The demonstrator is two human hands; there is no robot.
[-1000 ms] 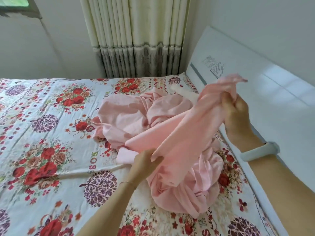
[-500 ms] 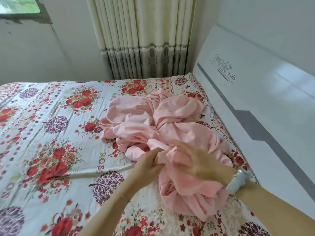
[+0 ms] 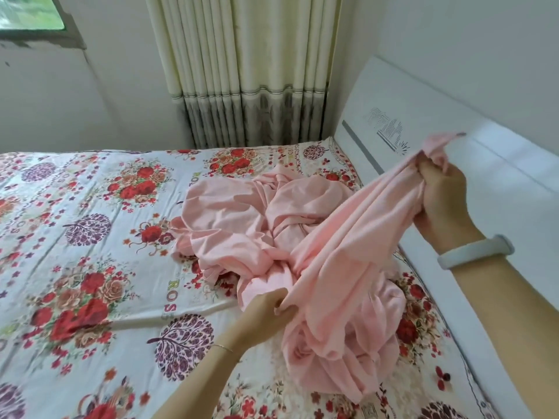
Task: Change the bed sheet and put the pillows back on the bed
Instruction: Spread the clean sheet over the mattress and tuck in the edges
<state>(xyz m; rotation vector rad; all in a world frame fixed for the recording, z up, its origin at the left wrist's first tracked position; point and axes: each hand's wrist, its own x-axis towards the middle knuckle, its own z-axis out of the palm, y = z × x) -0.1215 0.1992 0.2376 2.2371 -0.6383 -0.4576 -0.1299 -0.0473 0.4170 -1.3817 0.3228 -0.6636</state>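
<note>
Currently, near to far:
left hand point(image 3: 267, 308): fingers curling tight, pinching a fold of the pink sheet point(image 3: 242, 234) low over the mattress; thin bracelet point(image 3: 222, 347) circling the wrist.
right hand point(image 3: 443, 196): fist closing around a bunched end of the same cloth, lifting it in front of the headboard point(image 3: 453, 122); smooth pale wristband point(image 3: 475, 251) sitting on the wrist.
pink sheet: one piece, soft matte fabric, stretching in a taut band between both hands, the rest lying crumpled in a heap near the head end.
floral sheet point(image 3: 90, 237): one, white with red roses and purple trees, lying mostly flat under the heap.
headboard: white, glossy, running along the right.
curtain point(image 3: 251, 71): cream, pleated, hanging behind the bed.
</note>
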